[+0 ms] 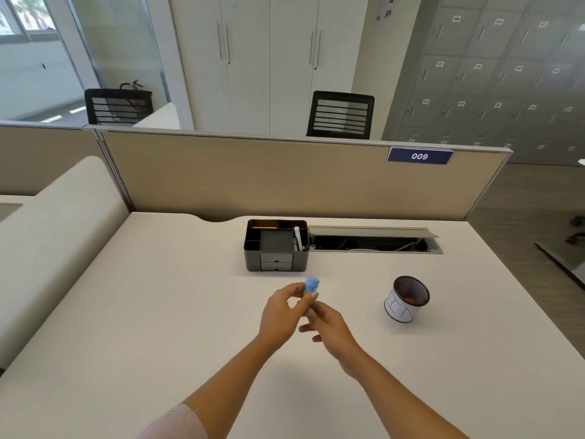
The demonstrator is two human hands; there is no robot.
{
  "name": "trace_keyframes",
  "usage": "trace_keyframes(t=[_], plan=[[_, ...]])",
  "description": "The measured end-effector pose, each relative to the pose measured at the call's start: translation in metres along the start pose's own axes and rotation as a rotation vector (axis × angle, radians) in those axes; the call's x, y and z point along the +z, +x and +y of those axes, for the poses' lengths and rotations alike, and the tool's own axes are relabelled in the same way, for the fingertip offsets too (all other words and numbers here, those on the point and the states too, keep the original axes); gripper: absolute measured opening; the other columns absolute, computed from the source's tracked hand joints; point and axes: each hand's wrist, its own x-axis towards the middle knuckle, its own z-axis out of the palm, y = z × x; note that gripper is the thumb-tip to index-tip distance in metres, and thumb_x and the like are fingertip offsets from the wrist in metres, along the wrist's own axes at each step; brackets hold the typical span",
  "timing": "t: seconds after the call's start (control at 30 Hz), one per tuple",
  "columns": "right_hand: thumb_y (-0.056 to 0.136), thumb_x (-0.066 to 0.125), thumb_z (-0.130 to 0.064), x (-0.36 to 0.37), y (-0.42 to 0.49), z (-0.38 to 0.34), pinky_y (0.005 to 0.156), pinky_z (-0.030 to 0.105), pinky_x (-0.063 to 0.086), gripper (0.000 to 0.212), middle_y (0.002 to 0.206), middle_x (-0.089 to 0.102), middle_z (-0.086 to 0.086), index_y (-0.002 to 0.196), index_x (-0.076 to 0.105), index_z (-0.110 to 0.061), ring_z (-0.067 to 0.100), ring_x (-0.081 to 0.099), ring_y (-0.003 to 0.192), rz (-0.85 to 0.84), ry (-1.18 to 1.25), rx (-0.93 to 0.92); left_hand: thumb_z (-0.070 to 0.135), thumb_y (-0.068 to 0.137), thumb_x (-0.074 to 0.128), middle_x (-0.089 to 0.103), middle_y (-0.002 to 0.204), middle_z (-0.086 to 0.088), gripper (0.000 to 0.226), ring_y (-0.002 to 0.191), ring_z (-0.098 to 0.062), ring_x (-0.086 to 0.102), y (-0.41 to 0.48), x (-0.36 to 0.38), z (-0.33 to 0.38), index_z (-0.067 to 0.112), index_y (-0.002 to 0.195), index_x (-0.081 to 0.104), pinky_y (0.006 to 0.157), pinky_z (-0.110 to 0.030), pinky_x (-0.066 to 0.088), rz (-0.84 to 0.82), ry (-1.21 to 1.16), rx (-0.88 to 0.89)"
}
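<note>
A small object with a light blue cap (311, 284) is held upright above the middle of the white desk (158, 312). My left hand (281, 315) grips its lower part with curled fingers. My right hand (326, 318) pinches it from the right, thumb just under the blue cap. Both hands hide most of the object's body. A black desk organiser (276, 245) with small drawers stands just behind the hands.
A mesh pen cup (406, 298) with a white wrap sits to the right, something orange inside. An open cable tray (375, 243) runs along the back of the desk. A beige partition (285, 175) closes off the far edge.
</note>
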Motion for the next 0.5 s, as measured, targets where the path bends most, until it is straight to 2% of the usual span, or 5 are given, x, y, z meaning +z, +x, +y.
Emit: trace_keyframes(t=[0.07,0.17,0.23,0.33,0.5], plan=[[0.100,0.039,-0.049,-0.009,0.001,-0.005,0.074,0.025,0.048,0.031,0.104,0.074,-0.014,0.109,0.064,-0.034,0.009,0.071,0.089,0.041,-0.035,-0.010,0.058,0.085,0.060,0.070,0.106,0.016,0.042,0.105,-0.004,0.060,0.002,-0.004,0.004,0.031,0.117,0.067,0.083,-0.020,0.043,0.021,0.058,0.025],[0.101,0.037,-0.044,-0.024,0.007,-0.015,0.067,0.018,0.046,0.034,0.096,0.072,-0.003,0.104,0.066,-0.025,0.016,0.066,0.086,0.173,-0.077,-0.076,0.063,0.080,0.062,0.065,0.100,0.025,0.040,0.102,0.003,0.057,0.004,-0.009,0.011,0.040,0.112,0.065,0.079,-0.015,0.040,0.032,0.153,0.067],[0.100,0.035,-0.048,-0.032,0.011,-0.024,0.069,0.023,0.049,0.039,0.084,0.069,0.000,0.098,0.066,-0.023,0.015,0.062,0.078,0.224,-0.135,-0.136,0.064,0.079,0.063,0.062,0.098,0.028,0.040,0.099,0.002,0.056,0.005,-0.011,0.015,0.043,0.113,0.065,0.078,-0.014,0.039,0.034,0.213,0.103],[0.094,0.039,-0.061,-0.040,0.015,-0.037,0.063,0.031,0.045,0.045,0.067,0.061,-0.004,0.081,0.062,-0.024,0.012,0.054,0.064,0.246,-0.299,-0.189,0.059,0.079,0.066,0.061,0.100,0.027,0.039,0.097,-0.001,0.054,0.004,-0.013,0.021,0.040,0.113,0.066,0.077,-0.011,0.037,0.046,0.303,0.170],[0.090,0.045,-0.063,-0.041,0.016,-0.042,0.051,0.023,0.036,0.041,0.057,0.052,-0.007,0.068,0.049,-0.029,0.009,0.046,0.052,0.315,-0.599,-0.258,0.050,0.086,0.064,0.063,0.094,0.023,0.028,0.091,0.002,0.051,-0.001,-0.016,0.032,0.042,0.113,0.065,0.071,-0.008,0.036,0.043,0.399,0.303]])
